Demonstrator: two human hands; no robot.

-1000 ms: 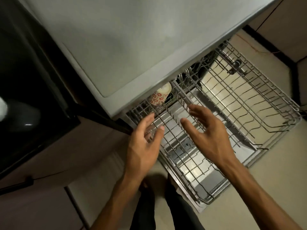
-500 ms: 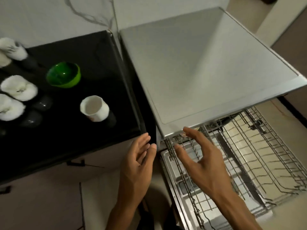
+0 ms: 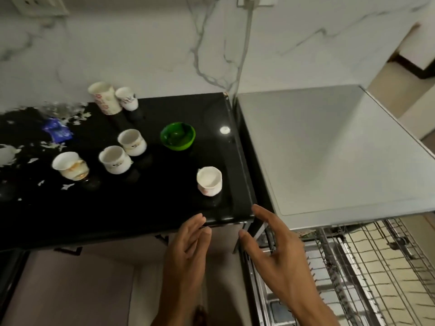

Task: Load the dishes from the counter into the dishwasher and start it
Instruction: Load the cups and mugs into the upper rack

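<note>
Both hands hang empty in front of the black counter, fingers straight and loosely spread, gripping nothing. The left hand is just below the counter's front edge, its fingertips at that edge; the right hand is beside the counter's front right corner, above the pulled-out dishwasher rack. The dishes stand on the counter. Nearest the hands is a white cup, close to the right edge. Behind it sits a green bowl. Left of the bowl are two white cups side by side, and further left a cup with orange marks. At the back, against the marble wall, a tall cup touches a small cup. A blue wrapper lies at the counter's left among white reflections. The dishwasher, with a grey top, stands just right of the counter, its wire rack out in front over the open door.
</note>
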